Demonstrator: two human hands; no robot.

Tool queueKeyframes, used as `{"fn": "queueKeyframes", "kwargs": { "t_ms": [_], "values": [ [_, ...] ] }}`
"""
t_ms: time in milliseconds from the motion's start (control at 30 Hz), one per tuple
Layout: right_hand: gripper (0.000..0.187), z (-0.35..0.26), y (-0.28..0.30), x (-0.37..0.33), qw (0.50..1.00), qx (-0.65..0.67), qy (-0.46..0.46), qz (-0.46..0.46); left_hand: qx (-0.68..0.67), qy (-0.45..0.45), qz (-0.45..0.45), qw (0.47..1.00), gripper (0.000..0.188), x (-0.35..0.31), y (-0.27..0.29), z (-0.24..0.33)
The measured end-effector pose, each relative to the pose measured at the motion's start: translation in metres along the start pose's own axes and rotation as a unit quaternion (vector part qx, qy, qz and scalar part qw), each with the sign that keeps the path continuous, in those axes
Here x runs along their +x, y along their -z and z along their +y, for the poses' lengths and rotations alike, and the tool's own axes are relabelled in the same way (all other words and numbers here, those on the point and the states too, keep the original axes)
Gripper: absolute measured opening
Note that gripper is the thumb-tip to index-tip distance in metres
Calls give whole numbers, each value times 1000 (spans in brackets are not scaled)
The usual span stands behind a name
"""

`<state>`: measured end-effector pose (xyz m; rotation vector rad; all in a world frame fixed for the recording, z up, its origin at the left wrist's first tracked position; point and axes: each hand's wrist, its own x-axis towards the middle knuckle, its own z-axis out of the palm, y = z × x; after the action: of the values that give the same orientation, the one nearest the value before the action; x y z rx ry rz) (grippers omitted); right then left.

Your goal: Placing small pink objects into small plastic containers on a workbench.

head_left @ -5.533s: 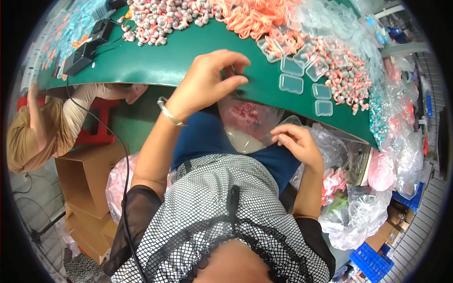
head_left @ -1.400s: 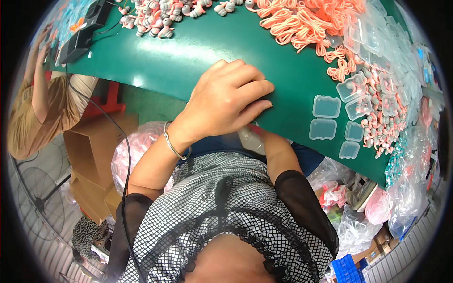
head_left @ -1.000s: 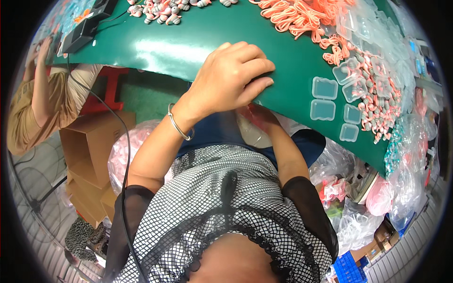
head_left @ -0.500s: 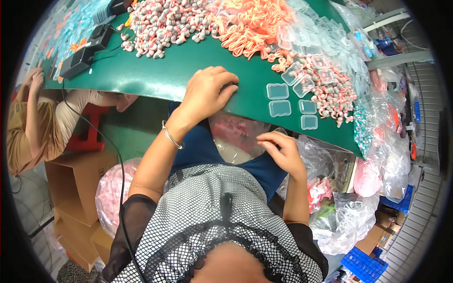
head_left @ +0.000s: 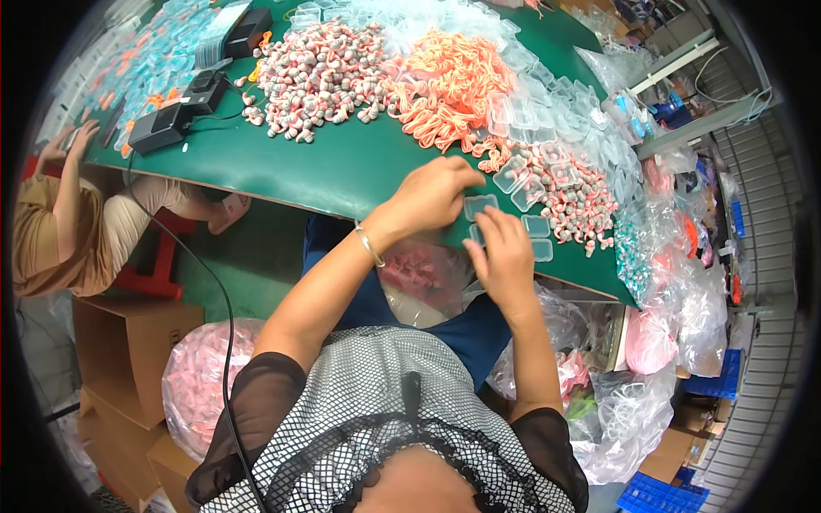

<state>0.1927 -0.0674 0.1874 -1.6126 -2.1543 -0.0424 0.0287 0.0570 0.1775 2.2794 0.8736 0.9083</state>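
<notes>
My left hand (head_left: 436,195) hovers at the table's front edge, its fingers loosely stretched toward the end of the orange cord pile (head_left: 457,81). I see nothing in it. Just to its right, my right hand (head_left: 506,256) has its thumb and fingers apart over small clear plastic boxes, open. One box (head_left: 480,206) lies between the two hands, and another beneath it is partly hidden by my right hand. Two more clear boxes, an upper (head_left: 536,227) and a lower (head_left: 542,250), lie right of that hand. Beyond them spreads a pile of small grey-and-pink pieces (head_left: 577,201).
A larger grey-and-pink heap (head_left: 321,77) and black devices (head_left: 161,128) lie on the green table (head_left: 274,171). Clear plastic boxes (head_left: 590,115) pile up behind. A co-worker's hands (head_left: 73,145) are at far left. A black cable (head_left: 229,342) hangs past my left arm.
My left hand has moved right toward the cords. My right hand has risen from the lap side onto the clear boxes. The view has shifted slightly.
</notes>
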Motion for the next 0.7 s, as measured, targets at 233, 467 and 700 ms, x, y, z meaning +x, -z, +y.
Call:
{"fn": "queueKeyframes", "kwargs": {
  "t_ms": [233, 467, 700],
  "values": [
    [39, 1, 7, -6, 993, 96, 54, 42, -22, -107, -116, 987, 28, -25, 17, 2],
    [29, 36, -10, 55, 941, 301, -146, 42, -86, 51, -85, 991, 22, -20, 14, 9],
    [25, 33, -7, 59, 983, 152, -81, 64, 18, 68, -34, 997, 17, -13, 26, 0]
  ]
}}
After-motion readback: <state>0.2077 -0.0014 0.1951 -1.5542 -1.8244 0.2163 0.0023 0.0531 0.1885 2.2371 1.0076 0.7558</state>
